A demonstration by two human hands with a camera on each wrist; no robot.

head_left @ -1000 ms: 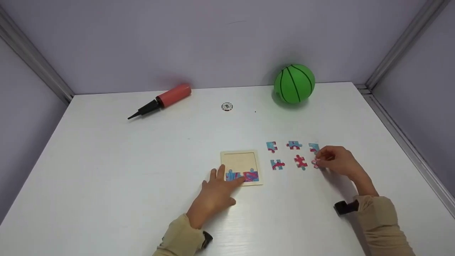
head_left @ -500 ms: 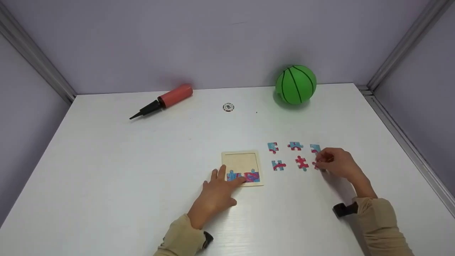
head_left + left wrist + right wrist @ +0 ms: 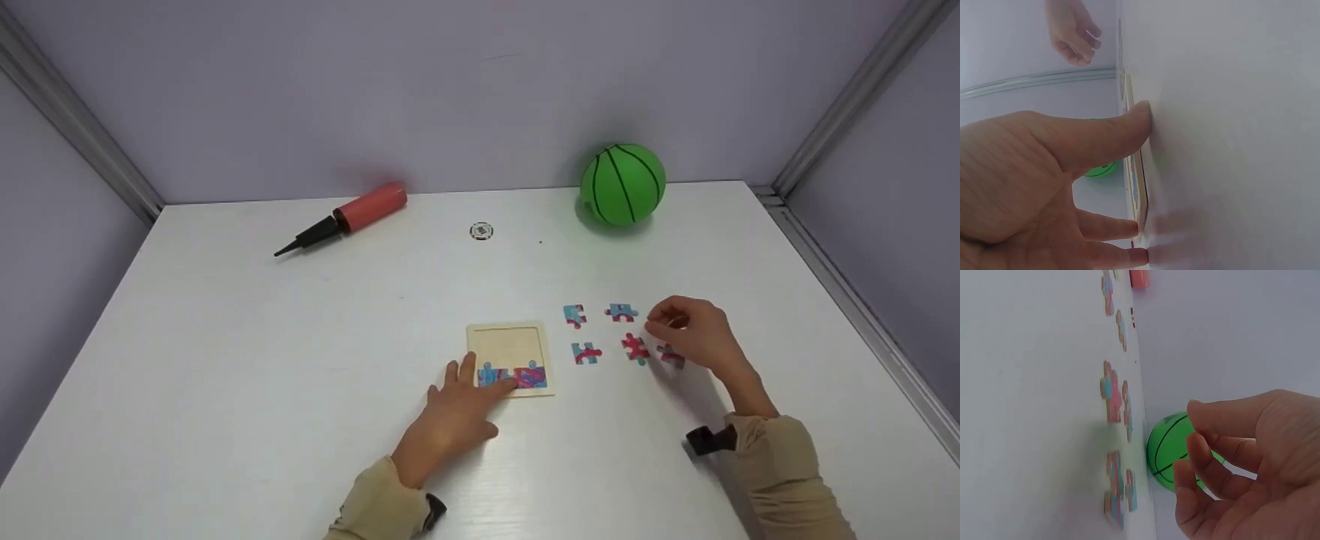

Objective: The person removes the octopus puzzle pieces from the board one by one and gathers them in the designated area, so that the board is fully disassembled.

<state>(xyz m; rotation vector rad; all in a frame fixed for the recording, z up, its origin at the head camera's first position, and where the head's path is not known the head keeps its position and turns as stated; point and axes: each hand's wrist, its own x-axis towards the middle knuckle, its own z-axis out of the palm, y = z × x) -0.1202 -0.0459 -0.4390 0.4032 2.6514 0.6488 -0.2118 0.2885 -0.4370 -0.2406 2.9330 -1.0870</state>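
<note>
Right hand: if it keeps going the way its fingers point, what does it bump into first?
Probably the blue puzzle piece just left of the right hand. The hand seems lifted, so it might pass above.

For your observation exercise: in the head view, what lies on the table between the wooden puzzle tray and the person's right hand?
In the head view, loose puzzle pieces lie between the puzzle tray and the right hand: two nearer the tray and two nearer the hand.
</note>
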